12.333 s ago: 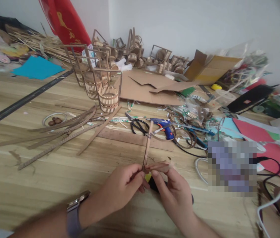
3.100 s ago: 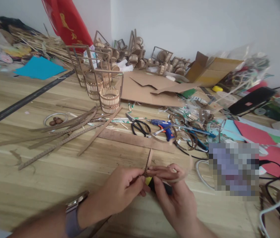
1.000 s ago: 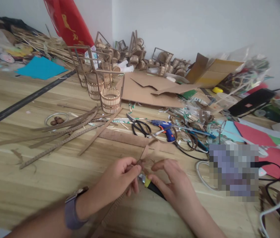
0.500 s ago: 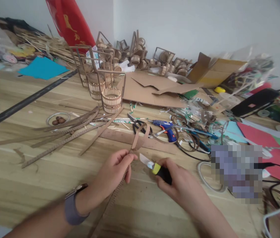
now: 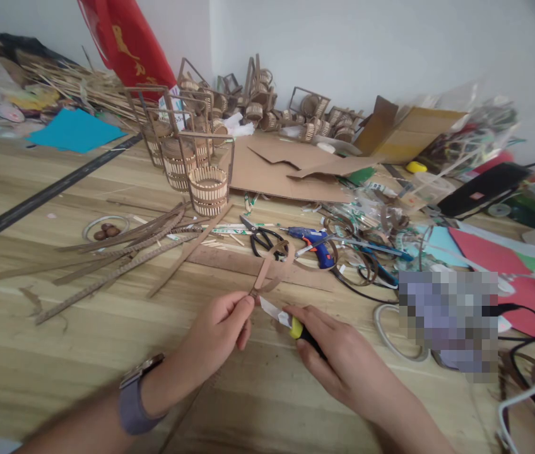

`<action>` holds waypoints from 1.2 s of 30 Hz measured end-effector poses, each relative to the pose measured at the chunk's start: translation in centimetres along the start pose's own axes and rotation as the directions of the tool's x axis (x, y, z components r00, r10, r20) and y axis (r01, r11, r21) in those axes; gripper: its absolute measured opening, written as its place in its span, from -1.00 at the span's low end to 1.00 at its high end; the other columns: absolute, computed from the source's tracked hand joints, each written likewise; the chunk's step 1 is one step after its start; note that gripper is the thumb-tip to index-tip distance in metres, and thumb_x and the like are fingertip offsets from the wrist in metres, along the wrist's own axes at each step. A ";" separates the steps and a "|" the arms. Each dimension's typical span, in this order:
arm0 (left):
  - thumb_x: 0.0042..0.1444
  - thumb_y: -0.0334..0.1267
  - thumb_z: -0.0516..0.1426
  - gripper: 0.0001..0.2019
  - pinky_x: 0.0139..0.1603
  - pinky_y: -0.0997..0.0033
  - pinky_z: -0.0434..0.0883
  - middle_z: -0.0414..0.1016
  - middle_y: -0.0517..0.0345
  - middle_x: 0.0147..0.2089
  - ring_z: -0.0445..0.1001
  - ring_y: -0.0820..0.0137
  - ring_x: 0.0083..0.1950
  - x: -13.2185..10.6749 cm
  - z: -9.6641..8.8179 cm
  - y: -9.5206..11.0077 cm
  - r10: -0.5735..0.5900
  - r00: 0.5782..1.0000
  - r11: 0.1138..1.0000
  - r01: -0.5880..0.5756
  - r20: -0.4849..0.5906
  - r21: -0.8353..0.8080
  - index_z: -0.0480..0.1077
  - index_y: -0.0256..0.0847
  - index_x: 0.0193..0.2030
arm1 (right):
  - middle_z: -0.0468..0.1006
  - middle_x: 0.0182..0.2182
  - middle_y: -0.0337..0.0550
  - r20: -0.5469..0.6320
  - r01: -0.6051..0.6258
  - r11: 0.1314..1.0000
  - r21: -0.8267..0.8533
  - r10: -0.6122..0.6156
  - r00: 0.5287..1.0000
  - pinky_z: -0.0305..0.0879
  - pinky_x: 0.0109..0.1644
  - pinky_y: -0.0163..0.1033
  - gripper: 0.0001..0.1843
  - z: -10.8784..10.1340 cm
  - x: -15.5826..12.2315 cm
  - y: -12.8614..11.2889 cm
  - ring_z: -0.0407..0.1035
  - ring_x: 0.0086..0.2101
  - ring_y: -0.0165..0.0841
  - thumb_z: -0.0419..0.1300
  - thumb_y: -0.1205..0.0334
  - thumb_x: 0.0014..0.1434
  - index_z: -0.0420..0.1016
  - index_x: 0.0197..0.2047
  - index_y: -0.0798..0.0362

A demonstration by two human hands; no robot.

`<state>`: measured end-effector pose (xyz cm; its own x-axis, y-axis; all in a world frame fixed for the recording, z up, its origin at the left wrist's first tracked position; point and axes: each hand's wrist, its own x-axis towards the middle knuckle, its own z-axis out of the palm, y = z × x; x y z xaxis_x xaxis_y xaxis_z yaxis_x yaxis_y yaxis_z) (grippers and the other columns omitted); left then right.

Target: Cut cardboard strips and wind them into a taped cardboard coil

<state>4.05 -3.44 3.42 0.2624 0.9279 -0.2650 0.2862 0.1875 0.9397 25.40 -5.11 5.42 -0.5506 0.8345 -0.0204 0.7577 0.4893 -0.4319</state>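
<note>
Compared with a second earlier, the utility knife [image 5: 296, 327] has swung up from under the right hand [image 5: 338, 353], whose fingers had been reaching toward the work, and its bare blade now points at the left hand [image 5: 217, 334]. That left hand pinches a brown strip [image 5: 262, 274] between thumb and index finger; the strip's far part rises and curls into loops near the black-handled scissors [image 5: 258, 233]. Closed around the dark handle, the right hand grips the knife just beside the strip; whether the blade touches it cannot be told. Beyond, on the wooden table [image 5: 120, 353], are a blue glue gun [image 5: 312, 238] and a small slatted bucket [image 5: 208, 189].
</note>
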 end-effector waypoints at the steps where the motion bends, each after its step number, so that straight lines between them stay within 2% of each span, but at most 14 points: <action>1: 0.27 0.02 -0.10 -0.57 -0.45 0.42 0.18 0.24 0.28 -0.66 0.26 0.40 -0.56 0.0 0.0 0.0 0.003 1.000 1.000 -0.003 0.005 0.013 0.19 -0.12 -0.57 | 0.60 -0.12 0.03 0.004 -0.001 1.000 0.006 0.001 1.000 0.50 -0.13 -0.08 -0.53 0.0 0.0 0.0 0.55 -0.15 -0.16 -0.06 0.39 0.24 0.33 0.19 0.09; 13: 0.26 0.02 -0.11 -0.57 -0.47 0.42 0.16 0.20 0.30 -0.67 0.23 0.42 -0.57 -0.2 0.1 0.1 0.010 1.000 0.997 -0.011 0.007 0.081 0.15 -0.12 -0.58 | 0.59 -0.08 0.06 0.046 -0.028 0.999 0.044 0.026 0.999 0.50 -0.07 0.02 -0.51 0.0 0.0 0.1 0.53 -0.10 -0.11 -0.07 0.38 0.24 0.33 0.21 0.12; 19: 0.26 0.01 -0.10 -0.58 -0.51 0.43 0.13 0.18 0.31 -0.69 0.20 0.43 -0.61 -0.2 0.1 0.1 0.004 1.000 0.996 -0.006 0.025 0.094 0.15 -0.12 -0.58 | 0.60 -0.13 0.05 0.040 -0.014 1.000 0.013 0.014 0.999 0.51 -0.11 -0.02 -0.53 0.0 -0.1 0.1 0.55 -0.13 -0.12 -0.08 0.37 0.25 0.35 0.20 0.13; 29: 0.23 0.07 -0.11 -0.58 -0.50 0.42 0.12 0.18 0.30 -0.66 0.20 0.42 -0.59 -0.4 0.5 0.5 -0.002 0.998 0.999 -0.001 0.069 0.042 0.16 -0.11 -0.55 | 0.61 -0.18 0.01 -0.065 0.020 1.000 -0.005 -0.021 0.998 0.52 -0.18 -0.11 -0.57 0.8 0.1 -0.1 0.56 -0.20 -0.17 -0.05 0.38 0.24 0.34 0.16 0.08; 33: 0.24 0.08 -0.12 -0.58 -0.50 0.43 0.11 0.18 0.31 -0.65 0.18 0.43 -0.58 -0.4 0.6 0.5 -0.002 0.999 1.000 0.001 0.054 0.020 0.16 -0.12 -0.54 | 0.61 -0.15 0.01 -0.158 0.035 0.999 -0.001 -0.035 0.987 0.52 -0.18 -0.12 -0.54 1.4 0.2 -0.5 0.57 -0.18 -0.17 -0.04 0.39 0.23 0.26 0.19 0.08; 36: 0.26 0.03 -0.12 -0.61 -0.49 0.43 0.11 0.18 0.32 -0.63 0.18 0.43 -0.56 -0.5 0.6 0.4 0.009 0.998 1.000 -0.009 0.054 0.001 0.20 -0.13 -0.50 | 0.62 -0.18 -0.03 -0.233 0.047 0.998 0.045 -0.036 0.972 0.53 -0.18 -0.16 -0.59 1.9 0.2 -0.6 0.58 -0.20 -0.22 -0.03 0.41 0.22 0.24 0.13 0.04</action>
<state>4.59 -4.07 3.81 0.3145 0.9107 -0.2678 0.2849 0.1785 0.9418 24.19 -5.75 3.94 -0.4807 0.8525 0.2053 0.7142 0.5165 -0.4723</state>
